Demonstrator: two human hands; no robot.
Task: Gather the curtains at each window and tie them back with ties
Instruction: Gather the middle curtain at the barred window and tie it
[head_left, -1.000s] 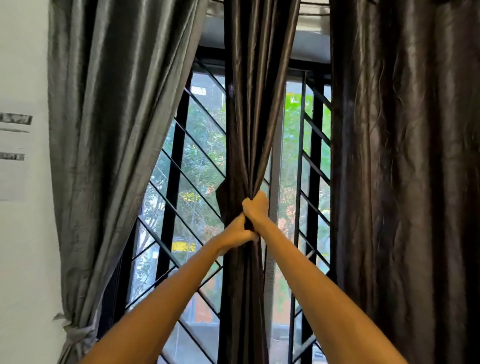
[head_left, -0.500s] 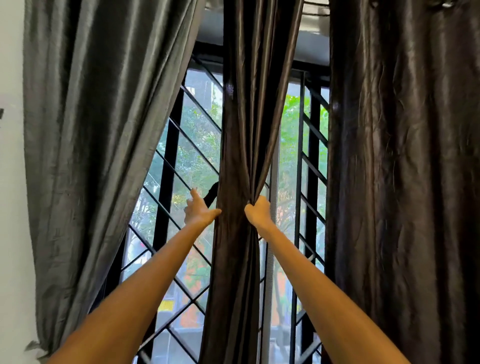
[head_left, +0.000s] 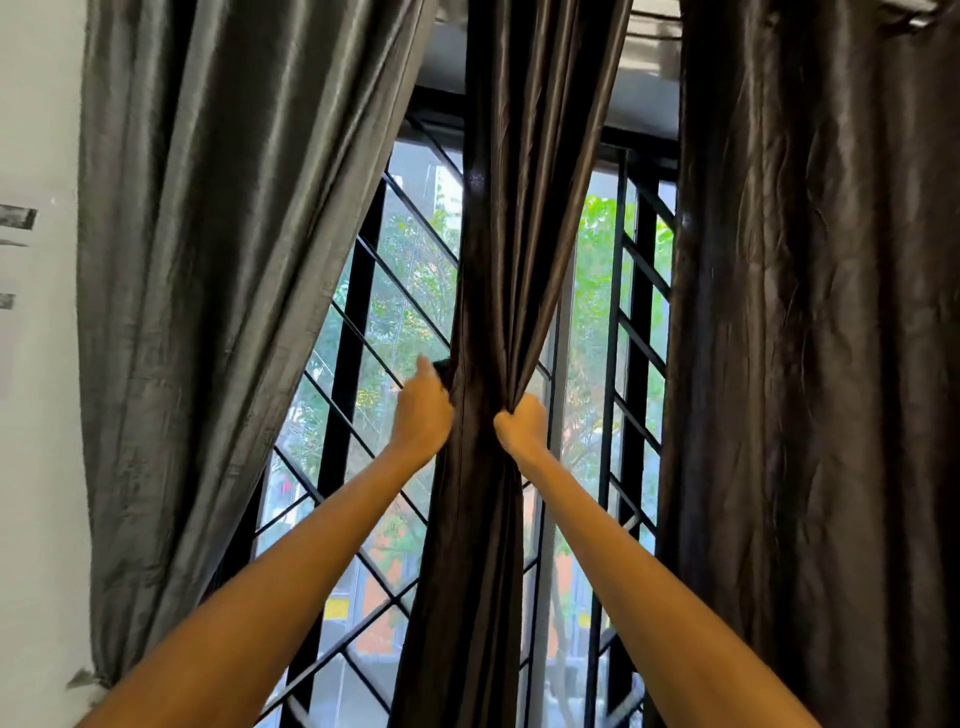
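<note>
A dark middle curtain (head_left: 498, 260) hangs in front of the window, bunched into a narrow column at hand height. My right hand (head_left: 522, 423) grips the bunch from its right side with curled fingers. Pressed to the left edge of the bunch is my left hand (head_left: 422, 413), whose fingertips pinch the end of a dark fabric tie (head_left: 442, 368); the rest of the tie is hidden behind the curtain. At the left, a grey curtain (head_left: 218, 312) is drawn aside, with a knot (head_left: 88, 680) low down. A dark right curtain (head_left: 815, 364) hangs loose.
A black metal grille (head_left: 358, 291) with diagonal bars covers the window behind the curtains; trees show outside. A white wall (head_left: 36, 467) with paper sheets lies left. Glass is exposed on both sides of the middle curtain.
My left hand let go of the bunch, swung out to the left, and has come back to the curtain's left edge with the tie end. The right hand kept its grip.
</note>
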